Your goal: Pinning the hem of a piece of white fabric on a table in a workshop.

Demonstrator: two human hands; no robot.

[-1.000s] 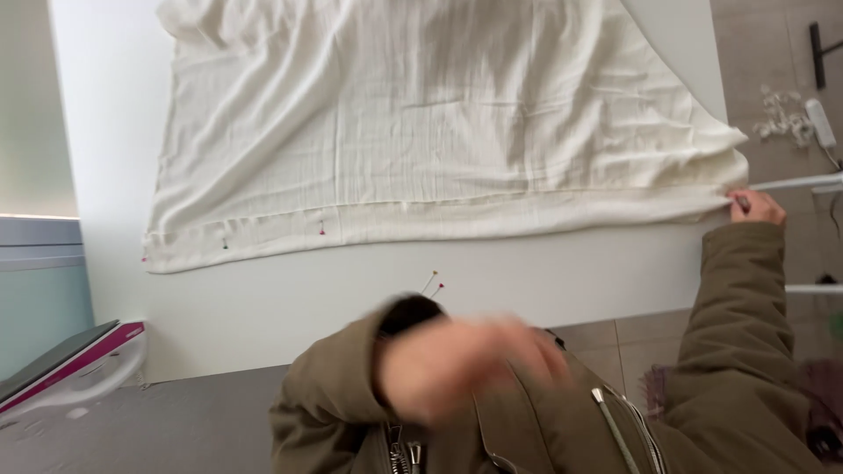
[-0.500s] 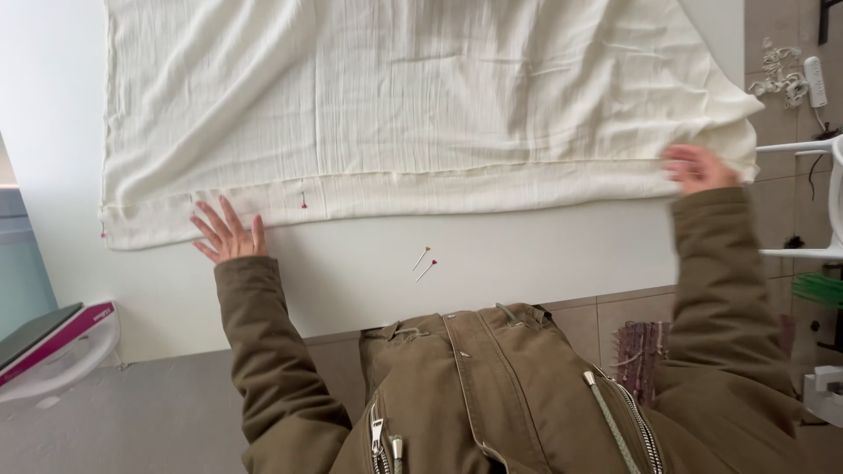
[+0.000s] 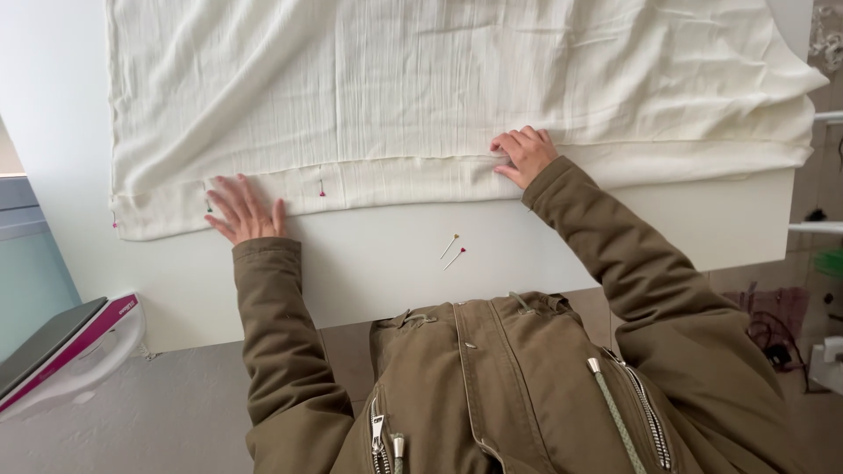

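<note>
The right hand (image 3: 525, 154) had moved from the far corner inward along the folded hem of the cream crinkled cotton cloth (image 3: 457, 88), fingers curled pressing it, while the left hand (image 3: 246, 209) stayed flat, fingers spread, so the hem was being smoothed.

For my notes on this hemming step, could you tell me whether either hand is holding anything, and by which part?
Nothing is gripped. The left hand lies flat on the folded hem of the cream crinkled cloth; the right hand presses that hem with curled fingers.

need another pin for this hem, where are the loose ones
Two loose pins lie on the bare white table just below the cloth's folded hem, between the left hand and right hand, nearer the right.
</note>
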